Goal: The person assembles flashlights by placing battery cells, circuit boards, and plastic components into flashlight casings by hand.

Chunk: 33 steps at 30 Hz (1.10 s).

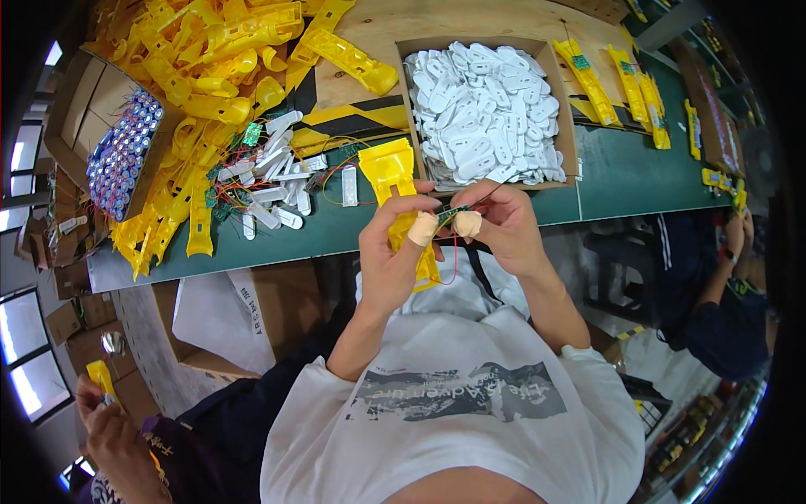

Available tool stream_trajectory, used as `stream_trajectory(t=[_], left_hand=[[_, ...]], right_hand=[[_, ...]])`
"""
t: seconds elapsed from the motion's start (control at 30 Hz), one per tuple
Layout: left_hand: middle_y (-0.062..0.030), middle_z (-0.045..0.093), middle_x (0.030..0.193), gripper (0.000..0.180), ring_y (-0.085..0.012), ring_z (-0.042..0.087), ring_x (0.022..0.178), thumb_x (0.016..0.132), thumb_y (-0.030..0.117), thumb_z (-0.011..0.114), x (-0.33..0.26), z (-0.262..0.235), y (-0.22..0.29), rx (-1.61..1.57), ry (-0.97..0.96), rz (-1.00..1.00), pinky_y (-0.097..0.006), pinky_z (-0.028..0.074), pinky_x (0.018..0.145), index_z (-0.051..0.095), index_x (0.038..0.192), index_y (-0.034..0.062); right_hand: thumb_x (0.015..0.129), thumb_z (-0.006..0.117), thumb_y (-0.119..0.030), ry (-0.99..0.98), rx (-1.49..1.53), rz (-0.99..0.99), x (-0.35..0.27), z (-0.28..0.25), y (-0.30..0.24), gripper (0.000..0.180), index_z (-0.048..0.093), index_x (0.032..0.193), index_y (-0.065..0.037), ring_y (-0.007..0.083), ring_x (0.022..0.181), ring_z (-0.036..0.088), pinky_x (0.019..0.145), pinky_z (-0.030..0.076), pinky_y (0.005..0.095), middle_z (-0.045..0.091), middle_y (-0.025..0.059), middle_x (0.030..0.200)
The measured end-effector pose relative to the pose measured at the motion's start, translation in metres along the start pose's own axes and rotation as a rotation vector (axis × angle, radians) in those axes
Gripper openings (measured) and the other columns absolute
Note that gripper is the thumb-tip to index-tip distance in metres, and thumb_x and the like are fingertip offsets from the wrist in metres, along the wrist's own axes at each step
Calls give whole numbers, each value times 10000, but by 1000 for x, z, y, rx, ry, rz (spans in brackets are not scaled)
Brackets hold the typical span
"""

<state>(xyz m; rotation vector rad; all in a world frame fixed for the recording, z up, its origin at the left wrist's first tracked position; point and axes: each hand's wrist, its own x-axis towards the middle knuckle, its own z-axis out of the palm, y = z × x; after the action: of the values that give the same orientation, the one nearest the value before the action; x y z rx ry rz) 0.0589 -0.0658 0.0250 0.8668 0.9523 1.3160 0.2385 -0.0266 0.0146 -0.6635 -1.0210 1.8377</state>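
Note:
My left hand (pixel 395 248) grips a yellow plastic housing (pixel 392 179) that stands upright in front of my chest. My right hand (pixel 502 225) pinches a small green circuit board (pixel 451 213) against the housing's lower part, with thin red and black wires (pixel 452 262) trailing below it. Both thumbs wear tan finger tape and nearly touch at the board. The housing's lower end is hidden behind my left fingers.
On the green table (pixel 625 172) stand a cardboard box of white plastic parts (pixel 483 109), a heap of yellow housings (pixel 206 67), loose white pieces with wired boards (pixel 273 181) and a box of blue cells (pixel 124 151). Other people's hands work at lower left (pixel 105 412) and right (pixel 737 239).

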Motion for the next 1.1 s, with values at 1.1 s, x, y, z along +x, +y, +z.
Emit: stream_trajectory(t=[1.1], left_hand=[[-207,579,1198,606,-240,665,708,1064,452,312,-4,-3,4,-27,18,9,-312,552,521,157,1562,142]], right_hand=[[862,724,18,41,-282,-69,25,22,-37,180,702,1035,62,115,909,685,851,553,244,714,89,994]])
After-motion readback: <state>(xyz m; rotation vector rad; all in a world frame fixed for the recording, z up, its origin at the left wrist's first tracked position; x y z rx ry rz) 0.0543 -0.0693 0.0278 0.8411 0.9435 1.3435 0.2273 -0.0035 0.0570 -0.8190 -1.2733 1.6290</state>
